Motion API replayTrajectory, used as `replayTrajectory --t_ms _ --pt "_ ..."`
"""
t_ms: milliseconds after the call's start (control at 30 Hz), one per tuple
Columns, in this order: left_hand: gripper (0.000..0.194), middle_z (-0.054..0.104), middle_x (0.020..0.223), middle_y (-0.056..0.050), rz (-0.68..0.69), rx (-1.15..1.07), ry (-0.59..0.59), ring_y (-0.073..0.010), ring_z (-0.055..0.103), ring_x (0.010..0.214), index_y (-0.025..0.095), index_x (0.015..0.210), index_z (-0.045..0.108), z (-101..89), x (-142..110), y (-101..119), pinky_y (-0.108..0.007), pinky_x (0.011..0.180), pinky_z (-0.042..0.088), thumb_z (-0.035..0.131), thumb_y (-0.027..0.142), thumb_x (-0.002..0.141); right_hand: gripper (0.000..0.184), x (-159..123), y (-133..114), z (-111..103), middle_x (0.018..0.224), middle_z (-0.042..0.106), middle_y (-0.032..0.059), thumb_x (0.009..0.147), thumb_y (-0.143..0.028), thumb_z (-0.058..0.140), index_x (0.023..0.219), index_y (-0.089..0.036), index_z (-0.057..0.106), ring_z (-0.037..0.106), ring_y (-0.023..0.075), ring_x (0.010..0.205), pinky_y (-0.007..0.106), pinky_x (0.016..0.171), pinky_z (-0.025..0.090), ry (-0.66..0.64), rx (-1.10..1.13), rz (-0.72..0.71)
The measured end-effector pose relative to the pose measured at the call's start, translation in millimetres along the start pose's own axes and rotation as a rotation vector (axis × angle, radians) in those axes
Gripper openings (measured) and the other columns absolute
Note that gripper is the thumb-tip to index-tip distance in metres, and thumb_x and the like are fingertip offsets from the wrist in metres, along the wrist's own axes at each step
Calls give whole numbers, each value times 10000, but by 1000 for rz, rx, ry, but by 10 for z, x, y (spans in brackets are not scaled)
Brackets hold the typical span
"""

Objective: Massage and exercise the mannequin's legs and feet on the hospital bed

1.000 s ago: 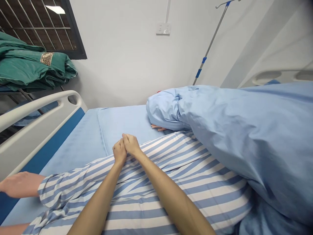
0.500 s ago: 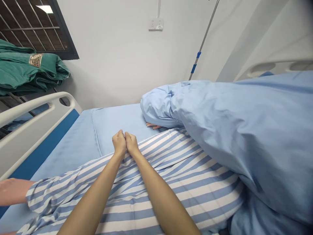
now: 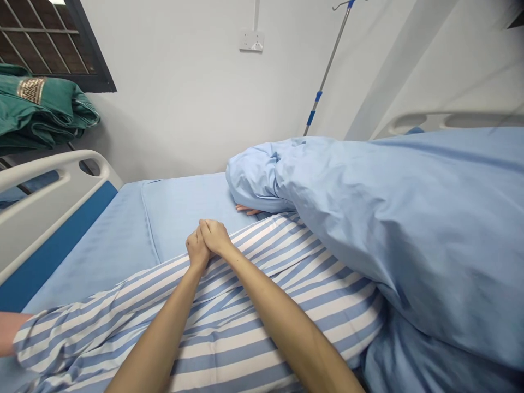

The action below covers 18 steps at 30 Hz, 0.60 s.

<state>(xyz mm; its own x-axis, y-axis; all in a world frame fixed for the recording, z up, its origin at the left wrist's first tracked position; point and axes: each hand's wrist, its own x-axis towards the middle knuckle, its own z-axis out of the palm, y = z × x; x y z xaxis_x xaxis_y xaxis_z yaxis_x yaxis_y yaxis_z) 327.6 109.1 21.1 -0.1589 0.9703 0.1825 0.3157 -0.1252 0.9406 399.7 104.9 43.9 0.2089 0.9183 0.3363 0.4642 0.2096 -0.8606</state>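
Observation:
My left hand [image 3: 197, 248] and my right hand [image 3: 215, 237] are clasped together, the right lying over the left. Both rest on the blue-and-white striped hospital gown [image 3: 262, 327] of a person lying on the bed. That person's forearm [image 3: 9, 332] shows at the lower left, coming out of a striped sleeve. A light blue quilt [image 3: 409, 245] covers the right side of the view. Another hand's fingers [image 3: 247, 210] stick out from under its bunched edge, beyond my hands. The rest of that hand is hidden.
A white bed rail with a blue panel [image 3: 53, 218] runs along the left of the light blue sheet [image 3: 184, 207]. Folded green cloth [image 3: 41, 103] lies on a rack beneath a barred window [image 3: 49, 38]. A drip stand [image 3: 327, 65] and wall socket [image 3: 251, 40] stand behind the bed.
My hands, side by side with knuckles touching half a second ago, are now clasped, right over left. The whole view has shifted slightly, with the room sliding left.

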Motion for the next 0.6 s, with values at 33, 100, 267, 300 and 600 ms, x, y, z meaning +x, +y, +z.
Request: replayTrajectory --t_ms 33,100,267,300,600 --pt "432 505 523 2 13 10 4 -122 408 542 191 537 476 1 -13 1 -253 540 289 336 466 839 371 -16 28 -25 532 531 3 869 -349 412 548 -195 517 420 125 533 248 550 289 -14 -2 -24" --pt "440 494 512 1 41 43 6 -124 402 539 192 517 452 5 -31 3 -256 535 279 325 461 841 387 -55 88 -56 554 556 6 886 -350 383 567 -194 536 443 127 543 243 553 304 -9 21 -47" --pt "394 482 503 7 20 18 -60 -123 407 535 192 510 447 93 3 135 -251 517 286 368 437 809 403 -86 146 -105 589 567 -2 896 -378 341 599 -184 533 474 123 581 225 554 344 51 183 -23" --pt "376 456 488 16 3 -12 -52 -118 393 523 195 506 432 135 21 197 -249 510 285 375 421 802 400 -76 144 -123 577 550 -7 890 -383 341 593 -183 519 468 120 574 222 547 346 65 231 -7" --pt "341 323 456 48 -56 -196 98 -94 320 462 218 489 315 467 25 444 -238 475 288 365 368 792 361 23 192 -222 499 404 -39 847 -402 359 551 -199 395 369 103 518 223 500 316 219 453 176"
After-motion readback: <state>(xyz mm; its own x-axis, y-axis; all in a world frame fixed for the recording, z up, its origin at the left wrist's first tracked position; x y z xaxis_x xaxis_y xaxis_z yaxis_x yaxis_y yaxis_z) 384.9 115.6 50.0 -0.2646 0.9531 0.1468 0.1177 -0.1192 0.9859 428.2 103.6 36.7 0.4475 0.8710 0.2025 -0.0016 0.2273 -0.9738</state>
